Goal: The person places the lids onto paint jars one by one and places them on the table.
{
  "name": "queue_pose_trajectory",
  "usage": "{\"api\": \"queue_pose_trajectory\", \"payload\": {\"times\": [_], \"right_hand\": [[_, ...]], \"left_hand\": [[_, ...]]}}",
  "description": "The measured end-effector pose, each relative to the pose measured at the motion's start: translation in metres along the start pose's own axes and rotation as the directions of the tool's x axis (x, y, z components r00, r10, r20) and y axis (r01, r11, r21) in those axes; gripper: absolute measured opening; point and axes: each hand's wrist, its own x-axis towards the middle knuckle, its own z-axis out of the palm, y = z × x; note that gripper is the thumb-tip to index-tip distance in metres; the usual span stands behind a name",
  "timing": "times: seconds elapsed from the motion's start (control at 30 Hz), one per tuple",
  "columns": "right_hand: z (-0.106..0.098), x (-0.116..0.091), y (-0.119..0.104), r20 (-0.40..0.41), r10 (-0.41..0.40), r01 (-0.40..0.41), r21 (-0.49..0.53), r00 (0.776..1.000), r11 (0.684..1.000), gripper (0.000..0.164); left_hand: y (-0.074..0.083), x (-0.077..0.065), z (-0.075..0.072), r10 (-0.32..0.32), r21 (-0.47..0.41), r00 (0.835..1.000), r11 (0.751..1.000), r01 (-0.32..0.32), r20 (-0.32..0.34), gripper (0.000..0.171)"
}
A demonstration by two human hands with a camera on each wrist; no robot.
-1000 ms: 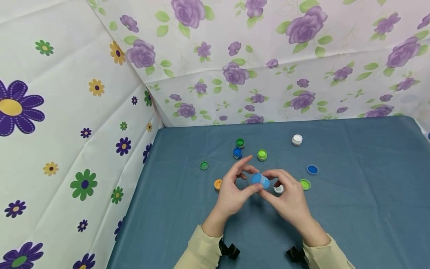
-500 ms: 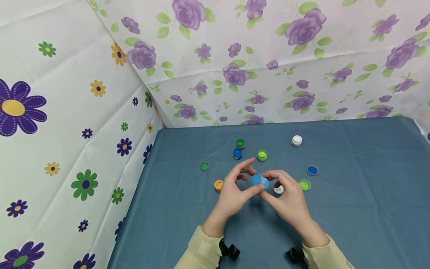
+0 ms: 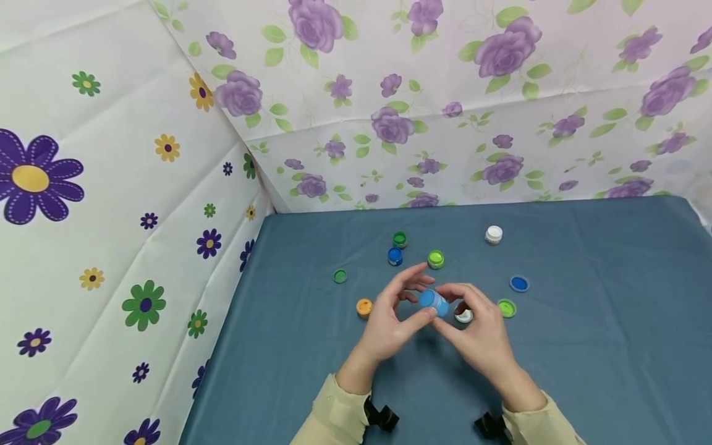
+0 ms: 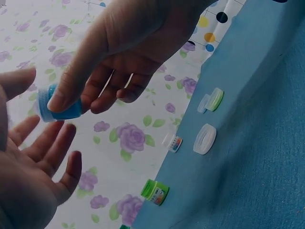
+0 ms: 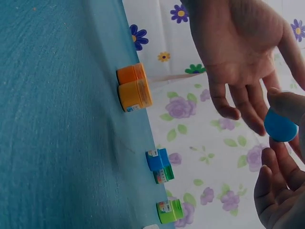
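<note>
Floral sheeting walls off a blue-covered worktop (image 3: 584, 346) on the left and at the back. Going left to right across the cloth: a green lid (image 3: 340, 275) lying flat, an orange pot (image 3: 364, 307), then a cluster behind the hands of a dark green pot (image 3: 399, 239), a blue pot (image 3: 395, 256) and a light green pot (image 3: 436, 259).

At centre, both hands hold one small blue jar (image 3: 432, 302) clear of the cloth. The left hand (image 3: 389, 318) presses its thumb against the jar's near side with the other fingers fanned loosely above it; the left wrist view shows those fingers mostly straight and spread. The right hand (image 3: 479, 330) pinches the jar between thumb and curled fingers, plain in the left wrist view (image 4: 57, 102).

Change over the last second: very little. The jar sits at the same height between the same fingertips, its blue face tilted slightly differently toward the camera. Judgement: the hands are working the jar's cap by small turns, and nothing has yet come apart.

Right of the hands: a white piece (image 3: 463, 316) just beside the right fingers, a light green lid (image 3: 506, 307), a blue lid (image 3: 518, 283), and a white pot (image 3: 493, 235) further back.
</note>
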Motion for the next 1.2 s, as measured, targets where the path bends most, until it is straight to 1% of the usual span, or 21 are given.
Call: {"api": "queue_pose_trajectory", "payload": {"times": [0.13,0.23,0.3,0.37,0.43,0.5,0.57,0.7,0.8,0.9,1.0,1.1,1.2], "right_hand": [[0.0,0.0025,-0.0016,-0.01,-0.014,0.014,0.019,1.0,1.0,0.051],[0.0002,-0.0007,-0.0025,-0.02,-0.005,0.006,0.018,1.0,1.0,0.053],[0.0008,-0.0044,-0.0031,-0.024,0.007,-0.007,0.012,1.0,1.0,0.055],[0.001,-0.0059,-0.0033,-0.027,0.016,-0.015,0.005,1.0,1.0,0.057],[0.001,-0.0049,-0.0035,-0.025,0.016,-0.016,-0.004,1.0,1.0,0.058],[0.0008,-0.0029,-0.0036,-0.023,0.011,-0.011,-0.008,1.0,1.0,0.058],[0.0005,-0.0007,-0.0038,-0.024,0.004,-0.005,-0.007,1.0,1.0,0.058],[0.0006,0.0012,-0.004,-0.026,0.005,-0.005,-0.004,1.0,1.0,0.059],[0.0,0.0016,-0.0037,-0.03,0.01,-0.01,-0.012,1.0,1.0,0.06],[-0.0005,0.0014,-0.0031,-0.035,0.018,-0.019,-0.016,0.999,1.0,0.06],[-0.0012,0.0013,-0.0032,-0.036,0.026,-0.027,-0.025,0.999,0.999,0.061],[-0.0018,0.0006,-0.0031,-0.031,0.027,-0.028,-0.031,0.999,0.999,0.061],[-0.0021,0.0005,-0.003,-0.028,0.023,-0.024,-0.028,0.999,0.999,0.061]], "left_hand": [[-0.0011,0.0018,0.0016,-0.069,0.013,0.996,0.997,0.07,-0.061,0.065],[-0.0018,-0.0017,0.0016,-0.073,0.0,0.994,0.997,0.074,-0.083,0.066],[-0.0025,-0.0057,0.001,-0.056,-0.009,0.996,0.998,0.056,-0.071,0.066],[-0.003,-0.0074,0.0002,-0.024,-0.018,0.999,1.0,0.023,-0.046,0.066],[-0.0034,-0.0069,-0.0003,0.008,-0.014,1.0,1.0,-0.008,-0.022,0.066],[-0.0028,-0.0053,-0.0004,0.021,-0.008,1.0,1.0,-0.021,-0.007,0.066],[-0.0017,-0.003,0.0002,0.005,0.003,1.0,1.0,-0.005,-0.011,0.066],[0.0004,-0.0005,0.0015,-0.064,-0.009,0.995,0.998,0.064,-0.077,0.07],[0.0009,0.0009,0.0022,-0.078,-0.032,0.991,0.997,0.075,-0.111,0.076],[0.0001,0.0012,0.0017,-0.062,-0.04,0.993,0.998,0.058,-0.104,0.079],[-0.0012,0.001,0.0007,-0.043,-0.031,0.997,0.999,0.041,-0.068,0.078],[-0.002,0.0006,0.0014,-0.058,-0.02,0.997,0.998,0.057,-0.046,0.08],[-0.002,0.0009,0.0032,-0.093,-0.018,0.993,0.996,0.092,-0.069,0.079]]}}
